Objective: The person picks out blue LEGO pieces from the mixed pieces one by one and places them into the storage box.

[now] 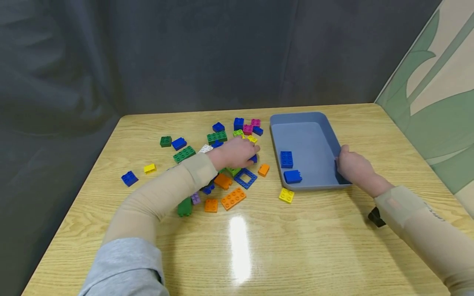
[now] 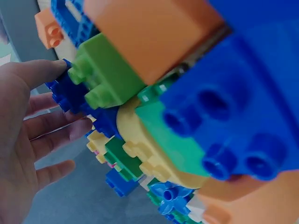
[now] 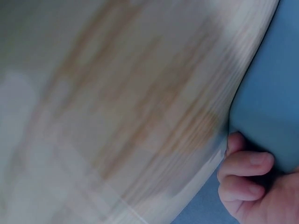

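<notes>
My left hand (image 1: 238, 152) reaches into the pile of toy building bricks. In the left wrist view, its thumb and fingers pinch a dark blue brick (image 2: 70, 91) at the pile's edge, beside a lime green brick (image 2: 110, 70). My right hand (image 1: 356, 166) grips the near right corner of a grey-blue tray (image 1: 301, 116), fingers curled over its wall in the right wrist view. Inside the tray, at its left side, lie two blue bricks, one stud-side up (image 1: 286, 159) and one tipped over (image 1: 293, 176).
Around my left hand spread several bricks in green, orange, white and pink, with a blue square frame (image 1: 245, 178) at the pile's right. A yellow brick (image 1: 286, 195) lies just in front of the tray. Dark cloth (image 1: 207, 53) hangs behind the wooden table (image 1: 296, 246).
</notes>
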Demonstrator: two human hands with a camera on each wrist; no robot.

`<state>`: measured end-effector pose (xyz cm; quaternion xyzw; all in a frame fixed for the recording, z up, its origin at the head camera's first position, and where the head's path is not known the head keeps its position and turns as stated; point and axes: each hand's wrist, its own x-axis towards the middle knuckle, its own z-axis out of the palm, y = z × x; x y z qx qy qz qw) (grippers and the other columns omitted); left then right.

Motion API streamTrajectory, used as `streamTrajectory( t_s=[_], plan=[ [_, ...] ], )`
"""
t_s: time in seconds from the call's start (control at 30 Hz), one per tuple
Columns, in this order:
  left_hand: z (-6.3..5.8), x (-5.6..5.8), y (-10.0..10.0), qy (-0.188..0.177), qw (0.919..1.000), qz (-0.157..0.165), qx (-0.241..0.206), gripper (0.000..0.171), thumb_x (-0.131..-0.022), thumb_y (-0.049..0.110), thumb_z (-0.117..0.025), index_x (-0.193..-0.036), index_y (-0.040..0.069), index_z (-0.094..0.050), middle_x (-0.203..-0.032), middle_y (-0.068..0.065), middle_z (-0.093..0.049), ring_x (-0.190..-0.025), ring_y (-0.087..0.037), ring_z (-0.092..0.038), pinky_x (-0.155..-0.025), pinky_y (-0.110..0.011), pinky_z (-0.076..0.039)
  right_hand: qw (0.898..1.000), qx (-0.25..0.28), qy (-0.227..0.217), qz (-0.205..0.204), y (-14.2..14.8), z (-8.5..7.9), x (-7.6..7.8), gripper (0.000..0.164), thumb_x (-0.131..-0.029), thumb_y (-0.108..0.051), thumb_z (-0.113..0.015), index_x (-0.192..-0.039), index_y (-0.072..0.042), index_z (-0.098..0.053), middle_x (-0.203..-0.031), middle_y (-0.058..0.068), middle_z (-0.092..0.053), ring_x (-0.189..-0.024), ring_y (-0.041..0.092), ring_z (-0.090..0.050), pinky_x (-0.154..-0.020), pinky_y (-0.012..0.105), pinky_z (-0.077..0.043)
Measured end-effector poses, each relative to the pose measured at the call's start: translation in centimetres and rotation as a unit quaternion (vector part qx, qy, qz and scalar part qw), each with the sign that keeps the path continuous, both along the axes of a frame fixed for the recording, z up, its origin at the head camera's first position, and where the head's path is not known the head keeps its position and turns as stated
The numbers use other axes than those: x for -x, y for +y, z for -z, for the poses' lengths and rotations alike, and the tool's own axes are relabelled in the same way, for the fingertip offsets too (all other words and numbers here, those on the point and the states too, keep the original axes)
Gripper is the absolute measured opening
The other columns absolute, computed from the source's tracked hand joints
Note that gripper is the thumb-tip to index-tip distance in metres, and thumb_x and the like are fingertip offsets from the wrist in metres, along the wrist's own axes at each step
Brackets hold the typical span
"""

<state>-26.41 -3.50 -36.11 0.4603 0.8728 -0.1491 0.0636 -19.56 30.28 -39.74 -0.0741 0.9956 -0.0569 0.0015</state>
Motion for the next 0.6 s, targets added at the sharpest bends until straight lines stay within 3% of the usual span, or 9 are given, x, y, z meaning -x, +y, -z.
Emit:
streamTrajectory(
  t_s=[0.43, 0.6],
  plan=[
    [-2.4, 0.9, 2.1, -0.010, 0.9960, -0.030, -0.084, 0.052, -0.096, 0.036, -0.061, -0.139, 0.008, -0.050, -0.131, -0.007, -0.059, -0.109, -0.021, -0.061, -0.092, -0.035, -0.049, 1.000, -0.004, 0.011, -0.005, 0.0, 0.2, 0.1, 0.032, -0.097, -0.002, -0.043, -0.106, 0.026, -0.032, -0.050, 0.016, -0.047, -0.044, 0.029, -0.054, -0.041, 0.047, -0.045],
    [-3.6, 1.5, 3.6, -0.034, 0.9936, -0.045, -0.098, 0.053, -0.097, 0.034, -0.060, -0.141, 0.009, -0.046, -0.134, -0.007, -0.056, -0.112, -0.020, -0.058, -0.095, -0.034, -0.047, 1.000, -0.003, 0.006, 0.000, 0.0, 0.2, 0.2, 0.030, -0.097, -0.002, -0.042, -0.104, 0.025, -0.032, -0.051, 0.018, -0.048, -0.044, 0.031, -0.056, -0.042, 0.047, -0.046]
  ],
)
